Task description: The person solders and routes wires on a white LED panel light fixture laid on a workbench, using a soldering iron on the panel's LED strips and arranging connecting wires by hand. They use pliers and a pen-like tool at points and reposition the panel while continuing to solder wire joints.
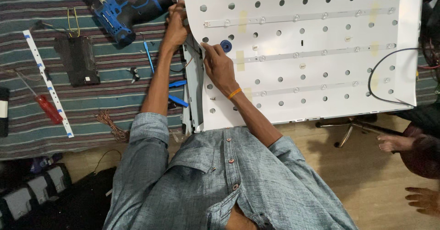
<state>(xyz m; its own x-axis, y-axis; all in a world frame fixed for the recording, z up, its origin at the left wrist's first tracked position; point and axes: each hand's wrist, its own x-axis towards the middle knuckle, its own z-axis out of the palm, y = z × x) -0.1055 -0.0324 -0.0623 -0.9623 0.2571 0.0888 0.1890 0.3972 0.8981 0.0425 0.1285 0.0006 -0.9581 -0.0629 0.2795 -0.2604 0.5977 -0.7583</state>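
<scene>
**Striped worktop and its load**

A striped cloth [91,120] is covering the worktop. Lying on it are a blue cordless drill [126,12], a black oblong box [78,60], a white light strip [48,83], a red-handled screwdriver [46,107], a coil of copper wire [107,120] and a blue pen-like tool [149,58]. The white perforated panel [311,92] is resting at the right, overhanging the wooden floor [366,175].

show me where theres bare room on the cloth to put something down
Bare striped cloth lies between the black box and the left hand's forearm, below the blue drill. It is crowded by the panel's edge.
</scene>
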